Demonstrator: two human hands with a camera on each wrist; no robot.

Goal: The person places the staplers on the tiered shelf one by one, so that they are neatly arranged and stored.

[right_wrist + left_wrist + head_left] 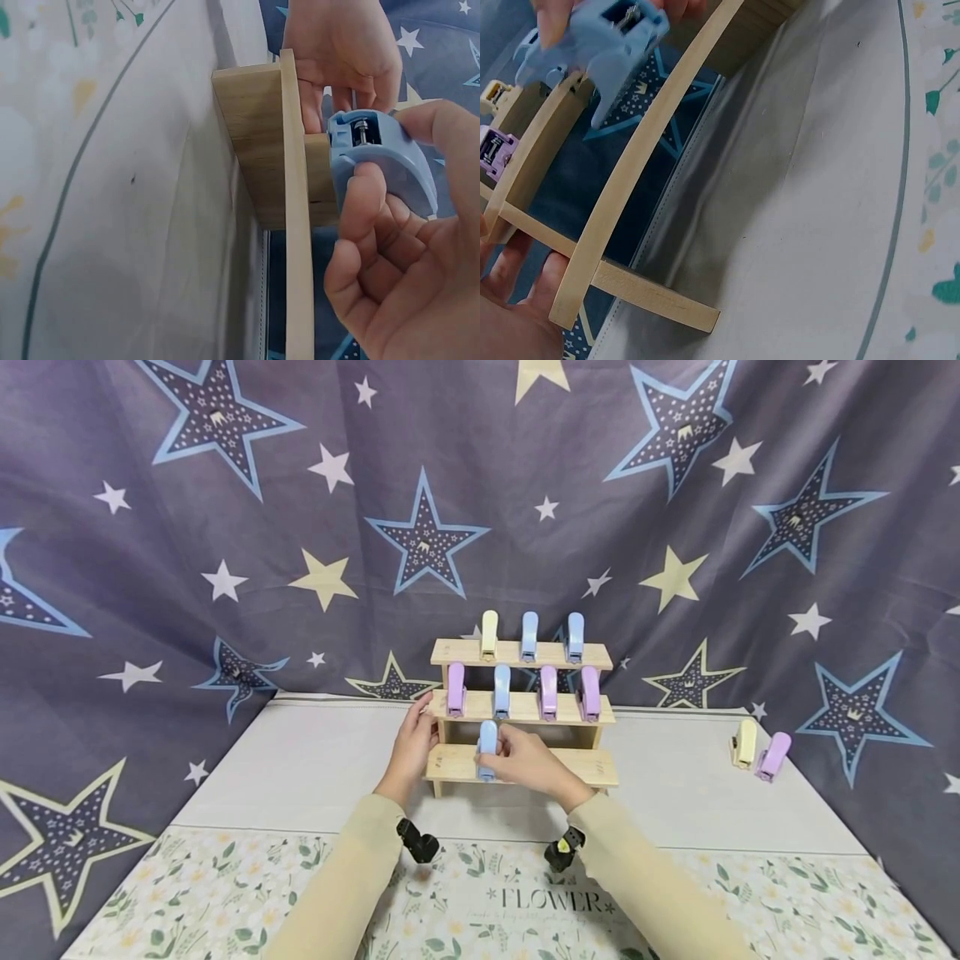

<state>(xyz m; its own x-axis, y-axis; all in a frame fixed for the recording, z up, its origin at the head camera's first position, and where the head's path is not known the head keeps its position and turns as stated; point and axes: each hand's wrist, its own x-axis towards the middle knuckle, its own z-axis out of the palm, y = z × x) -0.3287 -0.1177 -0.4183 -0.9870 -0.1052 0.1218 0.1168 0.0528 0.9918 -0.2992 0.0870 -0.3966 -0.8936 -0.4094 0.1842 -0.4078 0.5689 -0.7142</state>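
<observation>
My right hand point(528, 760) pinches a blue hole punch point(487, 747) between thumb and fingers, over the left part of the bottom step of a wooden tiered rack point(558, 764). In the right wrist view, the punch point(386, 154) shows its spring and pin in an open slot, close beside the board's edge. At the rack's left end, my left hand point(414, 739) grips the frame. The left wrist view shows its fingers point(514, 270) behind the side piece. A yellow punch point(489, 635) and two blue ones stand on the top step.
On the middle step stand a blue punch point(502, 692) and three purple ones point(456, 689). A yellow punch point(744, 743) and a purple punch point(773, 756) rest on the table at right. A star-patterned curtain point(450, 443) hangs behind; a floral cloth point(225, 885) covers the table's front.
</observation>
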